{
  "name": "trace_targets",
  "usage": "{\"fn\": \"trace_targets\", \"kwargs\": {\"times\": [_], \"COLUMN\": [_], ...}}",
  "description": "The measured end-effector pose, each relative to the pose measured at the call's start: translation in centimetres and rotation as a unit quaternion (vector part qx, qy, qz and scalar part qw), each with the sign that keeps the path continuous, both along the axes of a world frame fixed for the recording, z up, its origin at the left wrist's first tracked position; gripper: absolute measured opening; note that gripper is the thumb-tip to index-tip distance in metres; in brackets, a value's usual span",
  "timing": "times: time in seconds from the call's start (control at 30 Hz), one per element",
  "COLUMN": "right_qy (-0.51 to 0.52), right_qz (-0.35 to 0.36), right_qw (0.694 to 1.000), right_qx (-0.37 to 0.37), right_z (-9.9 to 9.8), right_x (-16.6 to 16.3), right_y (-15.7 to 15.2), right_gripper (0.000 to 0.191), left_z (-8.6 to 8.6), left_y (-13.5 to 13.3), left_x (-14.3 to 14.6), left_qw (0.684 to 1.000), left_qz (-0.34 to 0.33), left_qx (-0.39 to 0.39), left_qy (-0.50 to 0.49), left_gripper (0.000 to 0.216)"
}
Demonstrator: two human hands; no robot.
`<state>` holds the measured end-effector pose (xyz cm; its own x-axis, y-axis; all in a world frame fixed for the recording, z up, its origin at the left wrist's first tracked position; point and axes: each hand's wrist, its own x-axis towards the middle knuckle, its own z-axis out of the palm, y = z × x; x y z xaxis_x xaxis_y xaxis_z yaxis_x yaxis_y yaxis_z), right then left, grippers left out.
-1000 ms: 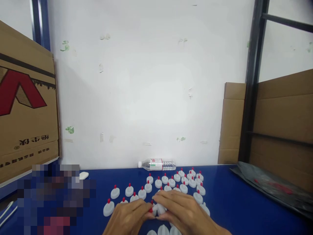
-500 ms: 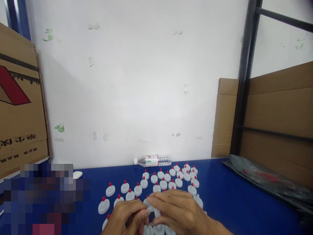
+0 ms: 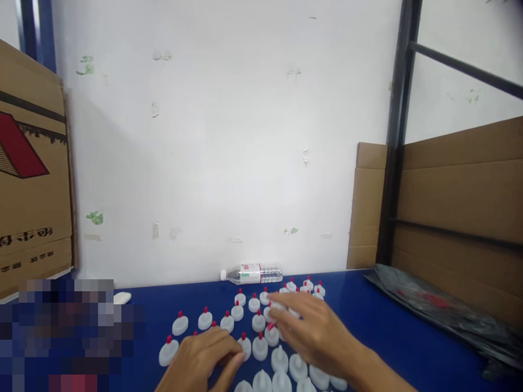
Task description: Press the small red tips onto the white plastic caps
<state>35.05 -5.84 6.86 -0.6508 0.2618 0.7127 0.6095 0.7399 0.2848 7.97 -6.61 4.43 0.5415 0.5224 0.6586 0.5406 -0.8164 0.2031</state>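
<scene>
Many white dome-shaped nozzle caps stand in loose rows on the blue table. Those farther back, such as one nozzle cap (image 3: 260, 348), carry small red tips; nearer ones, like a plain nozzle cap (image 3: 280, 360), show bare white spouts. My left hand (image 3: 204, 356) is low over the front left of the group, fingers curled and thumb tip close to the index finger. Its fingertips are beside a red-tipped nozzle cap (image 3: 244, 348); what they pinch, if anything, is hidden. My right hand (image 3: 316, 332) reaches over the right-hand caps, fingers apart, with nothing visibly held.
A clear water bottle (image 3: 251, 274) lies on its side against the white wall. Cardboard (image 3: 32, 179) stands at the left and more cardboard (image 3: 461, 185) at the right, behind a dark metal frame (image 3: 392, 163). A grey plastic bag (image 3: 433, 307) lies at the table's right.
My hands were together over a white piece; now they are apart. My right hand has moved up and right over the caps, uncovering plain white ones in front. The view has shifted slightly.
</scene>
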Motion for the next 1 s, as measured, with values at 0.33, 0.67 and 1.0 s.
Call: {"fn": "trace_targets", "kwargs": {"times": [0.33, 0.67, 1.0], "right_qy": [0.196, 0.154, 0.142], "right_qz": [-0.140, -0.194, -0.195], "right_qw": [0.937, 0.920, 0.870], "right_qx": [-0.253, -0.305, -0.430], "right_z": [0.7, 0.8, 2.5], "right_x": [6.8, 7.8, 10.2], "right_y": [3.8, 4.1, 3.4], "right_gripper": [0.015, 0.027, 0.030], "left_z": [0.0, 1.0, 1.5], "left_y": [1.0, 0.6, 0.3], "left_x": [-1.7, -2.6, -2.5], "left_qw": [0.993, 0.992, 0.990], "left_qz": [-0.014, -0.037, -0.057], "left_qx": [-0.027, -0.017, -0.029], "left_qy": [0.114, 0.117, 0.126], "left_gripper": [0.020, 0.021, 0.023]}}
